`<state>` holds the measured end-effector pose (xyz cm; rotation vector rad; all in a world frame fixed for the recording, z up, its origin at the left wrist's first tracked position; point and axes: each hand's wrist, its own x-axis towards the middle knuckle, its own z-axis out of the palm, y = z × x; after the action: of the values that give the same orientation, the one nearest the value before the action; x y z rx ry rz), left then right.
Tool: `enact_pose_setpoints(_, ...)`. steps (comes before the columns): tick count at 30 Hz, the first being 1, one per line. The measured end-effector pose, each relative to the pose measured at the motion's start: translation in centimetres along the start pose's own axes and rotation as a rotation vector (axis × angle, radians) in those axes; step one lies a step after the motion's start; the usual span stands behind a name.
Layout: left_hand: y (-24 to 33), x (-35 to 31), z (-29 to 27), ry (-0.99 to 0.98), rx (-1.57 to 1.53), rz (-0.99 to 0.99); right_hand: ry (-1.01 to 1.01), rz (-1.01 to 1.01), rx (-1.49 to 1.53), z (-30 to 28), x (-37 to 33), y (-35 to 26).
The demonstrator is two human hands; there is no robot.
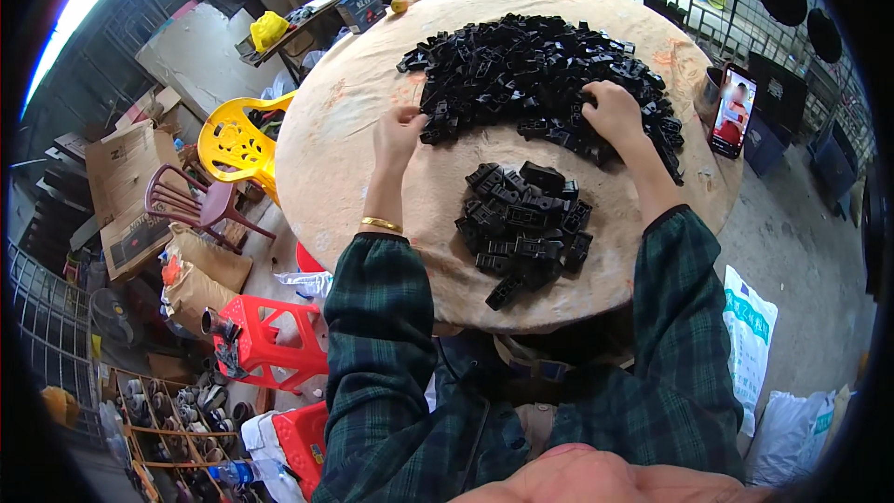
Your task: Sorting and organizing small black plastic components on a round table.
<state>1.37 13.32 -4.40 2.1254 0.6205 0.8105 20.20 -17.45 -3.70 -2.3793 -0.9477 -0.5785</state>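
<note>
A wide heap of small black plastic parts (521,65) spreads over the far half of a round table (345,177) covered in a beige cloth. At the heap's left edge my left hand (398,138) has its thumb and fingers pinched together on a black part. My right hand (616,116) reaches to the heap's right side, fingers curled down against the parts; what they hold, if anything, is hidden. Nearer to me, between my forearms, lies a smaller pile of similar black parts (526,224), apart from the heap.
A phone (734,110) stands propped against a dark cup (711,86) at the table's right edge. To the left are a yellow chair (223,135), a small brown chair (191,200) and a red stool (275,340). White sacks (745,335) stand at the right.
</note>
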Motion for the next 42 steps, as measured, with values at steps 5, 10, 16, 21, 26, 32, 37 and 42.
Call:
enact_pose_setpoints(5,3.1,-2.3,3.6,-0.062,0.550,0.233,0.221,0.116,0.333,-1.7,0.3,2.0)
enact_pose_setpoints(10,4.2,-2.9,5.2,-0.005,0.457,0.159,0.073,0.361,0.983,-3.5,-0.2,-0.3)
enact_pose_setpoints(16,5.4,-3.9,4.8,-0.073,0.814,0.503,-0.108,0.191,1.046,-2.2,-1.4,-4.1)
enact_pose_setpoints(21,5.3,-3.5,5.3,-0.026,0.907,0.544,-0.284,0.277,1.184,-1.4,-2.2,-5.3)
enact_pose_setpoints(26,5.4,-3.3,5.3,-0.004,0.881,0.573,-0.272,0.260,1.238,-1.5,-2.8,-5.8)
enact_pose_setpoints(32,7.5,-4.0,4.9,-0.114,-0.113,0.257,-0.242,0.299,1.302,-2.1,-2.9,-6.4)
enact_pose_setpoints(37,9.0,-5.3,5.1,-0.577,-0.997,-0.232,-0.146,0.143,1.387,-2.4,-3.2,-7.3)
enact_pose_setpoints(42,10.7,-7.0,4.4,-0.679,-1.077,-0.320,-0.086,-0.142,1.131,-1.9,-4.2,-8.5)
